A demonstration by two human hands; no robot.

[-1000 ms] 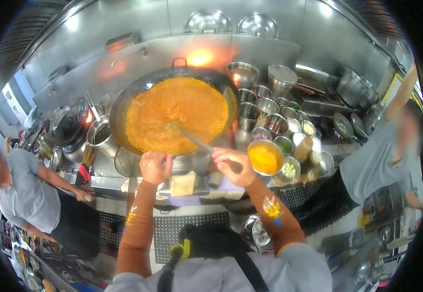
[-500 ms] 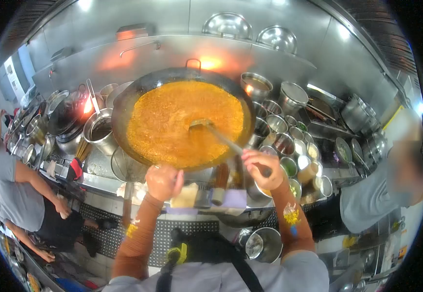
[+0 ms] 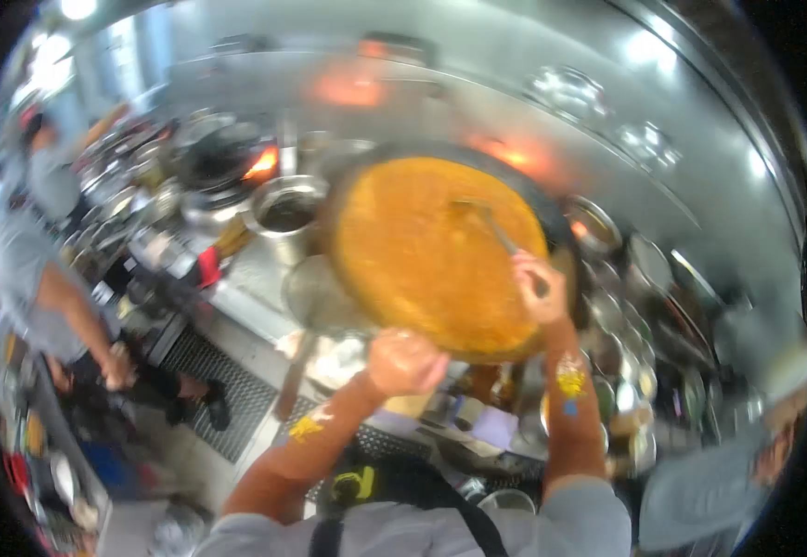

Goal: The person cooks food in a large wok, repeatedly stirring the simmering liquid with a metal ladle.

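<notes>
A very large dark wok [image 3: 563,243] holds orange liquid [image 3: 431,255]. My right hand [image 3: 541,286] is closed round the handle of a metal ladle [image 3: 498,229], whose head dips into the liquid toward the back of the wok. At the wok's near rim is my left hand [image 3: 405,362], curled up with the knuckles on top; whether it grips the rim or a cloth is hidden by blur. A round strainer [image 3: 322,295] lies left of the wok, its handle pointing down past my left hand.
A steel pot with dark liquid [image 3: 284,212] stands left of the wok, near a burner flame [image 3: 261,163]. Steel containers [image 3: 607,357] crowd the right side. Co-workers stand at left [image 3: 37,278] and right [image 3: 710,492].
The view has swung left and tilted, so the wok appears farther right. In my right hand the ladle has moved across the liquid toward the back. My left hand stays near the rim.
</notes>
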